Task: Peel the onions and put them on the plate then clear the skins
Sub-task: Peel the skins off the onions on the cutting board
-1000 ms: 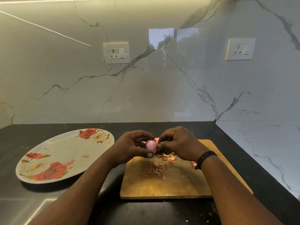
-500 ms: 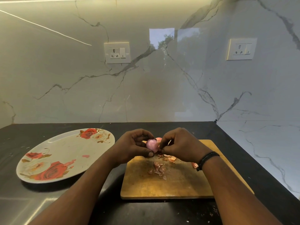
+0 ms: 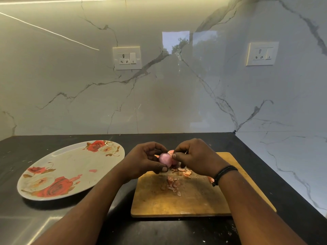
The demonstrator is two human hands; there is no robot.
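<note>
Readable text: none in the head view.
Left wall socket point(image 3: 127, 58): plain white plate with pin holes and a rocker switch; no lettering legible.
Right wall socket point(image 3: 262, 53): same type; any marks on the switch are too small to read.
Plate point(image 3: 70, 161): printed red rose pattern only, no words or numbers.
Cutting board point(image 3: 178, 202): bare wood surface, no brand stamp visible.
Wristband point(image 3: 223, 173): dark cord, no tag or print.
Marble wall point(image 3: 177, 103): grey veining and a window reflection, no signs.
</note>
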